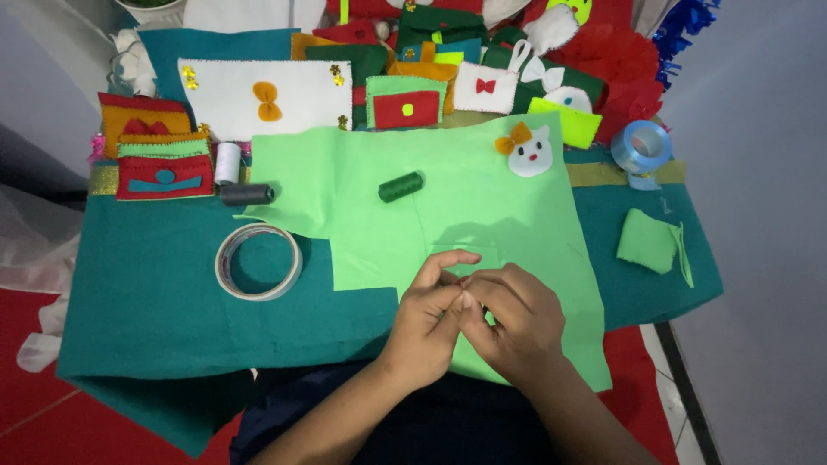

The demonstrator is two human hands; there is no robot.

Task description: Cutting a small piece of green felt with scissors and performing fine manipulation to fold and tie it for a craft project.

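both hands are meeting fingertip to fingertip over the light green felt sheet (pixel 448 198), pinching something tiny with a red speck between them; too small to tell, possibly a needle or pin head, so naming it the small red item (pixel 465 281). left hand (pixel 428 320) is pinching with thumb and forefinger closed narrow, other fingers curled; right hand (pixel 517 320) is pinching from the other side, fingers tight together, nothing else in its grip. the item is sitting right at the fingertip junction, just above the near edge of the green sheet. to do this fine pinch well, i judge both wrists should be resting low and steady, and the grip kept light so the tiny piece isn't slipping. moving outward: dark green thread spool (pixel 401 186) is lying on the sheet, well apart from the hands; tape roll (pixel 258 261) is lying left on the teal felt (pixel 146 293); grey spool (pixel 245 194) and white spool (pixel 227 162) beyond it; cat face applique (pixel 528 151) at the sheet's far right corner; small green felt scrap (pixel 648 241) right; blue ribbon roll (pixel 642 146) behind it; finished felt pieces are stacking along the far edge.
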